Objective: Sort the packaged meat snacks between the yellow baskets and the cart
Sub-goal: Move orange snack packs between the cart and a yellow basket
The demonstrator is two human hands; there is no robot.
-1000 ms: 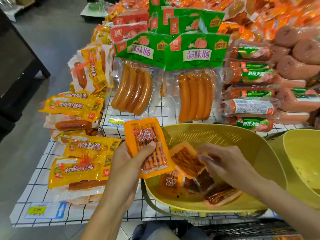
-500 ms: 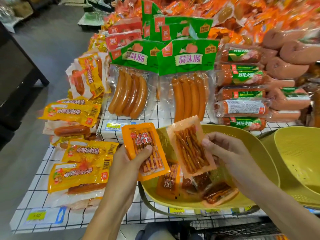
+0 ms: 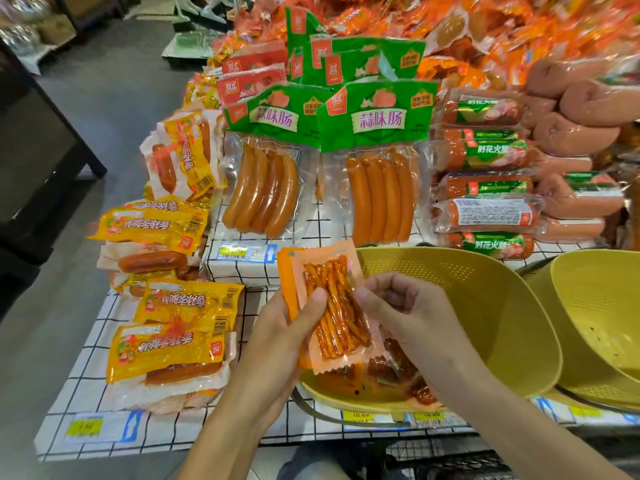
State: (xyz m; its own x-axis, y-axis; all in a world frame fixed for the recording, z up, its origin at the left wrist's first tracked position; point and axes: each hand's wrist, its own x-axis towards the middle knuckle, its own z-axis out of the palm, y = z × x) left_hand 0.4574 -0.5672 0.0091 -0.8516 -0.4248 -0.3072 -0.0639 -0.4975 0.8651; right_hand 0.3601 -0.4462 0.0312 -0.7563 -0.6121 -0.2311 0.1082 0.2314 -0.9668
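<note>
Nearest, at the lower edge, the wire mesh of the cart (image 3: 450, 459) shows below the table front, partly hidden by both forearms. Above it, the left hand (image 3: 277, 341) grips two stacked packets: the clear snack packet (image 3: 332, 306) of red-brown strips lies on top of an orange packet (image 3: 287, 282), thumb pressed across the front, fingers behind. The right hand (image 3: 408, 317) is curled, its thumb tip at the clear packet's right edge; whether it pinches the packet cannot be told. Both packets are held over the left rim of the near yellow basket (image 3: 485, 306), which contains further snack packets (image 3: 398, 372), partly screened by the hands. A second yellow basket (image 3: 595, 323) sits just right of it, the two touching or overlapping. Both rest on a checked cloth (image 3: 166, 431) with price tags (image 3: 88, 427) along its front edge. Yellow sausage packs (image 3: 173, 341) crowd the left of the hands. Beyond, green-headed sausage packs (image 3: 377, 161) and ham rolls (image 3: 485, 188) stand close behind the baskets. Open grey floor (image 3: 104, 98) lies left of the table.
</note>
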